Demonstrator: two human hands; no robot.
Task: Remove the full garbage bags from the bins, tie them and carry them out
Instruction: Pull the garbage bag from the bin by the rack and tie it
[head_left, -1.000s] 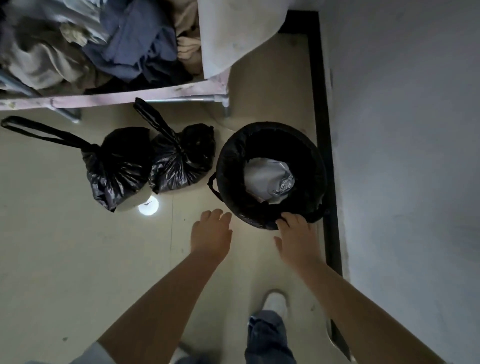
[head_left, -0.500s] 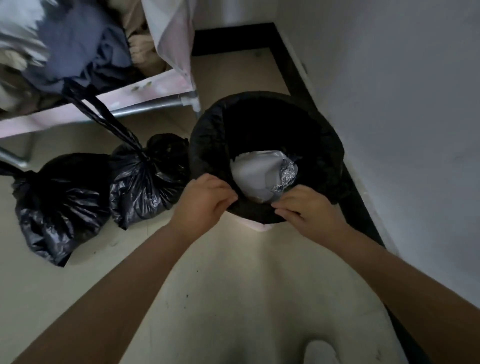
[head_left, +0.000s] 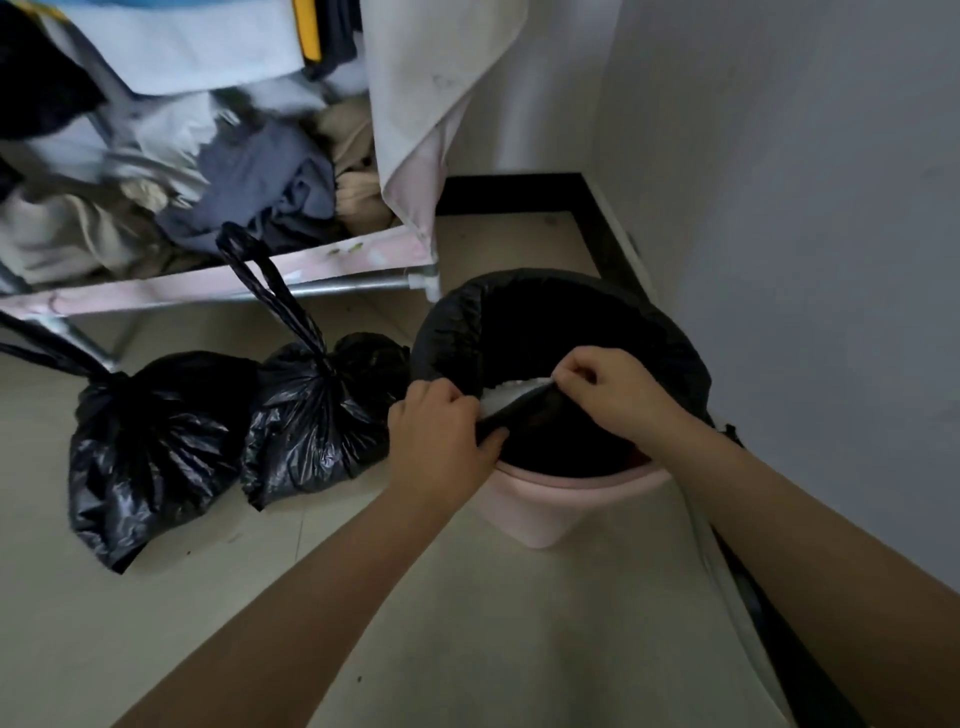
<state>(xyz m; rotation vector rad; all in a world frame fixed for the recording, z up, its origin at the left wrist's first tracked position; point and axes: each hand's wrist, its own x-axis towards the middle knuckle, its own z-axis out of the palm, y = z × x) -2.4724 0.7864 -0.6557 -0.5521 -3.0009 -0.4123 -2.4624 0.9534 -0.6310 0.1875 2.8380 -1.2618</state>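
Two hands have hold of the near edge of the glossy black plastic garbage bag (head_left: 524, 332) lining the round pale pink plastic bin (head_left: 550, 506) right of centre in the frame. The left hand (head_left: 441, 436) grips the gathered rim in curled fingers; the right hand (head_left: 613, 389) pinches the same edge farther along, pulling it inward off the bin's lip. The far edge is still folded over the rim. To do this well, I'd say free the rim all the way round before lifting, then draw it together evenly so nothing spills. Inside, some crumpled white waste (head_left: 511, 392) shows just past the pinched edge; the rest is too dark to tell. At the left sit two tied black garbage bags (head_left: 156, 441), touching, handles up. Behind them, upper left, a pink-framed rack (head_left: 218, 286) holds heaped clothes.
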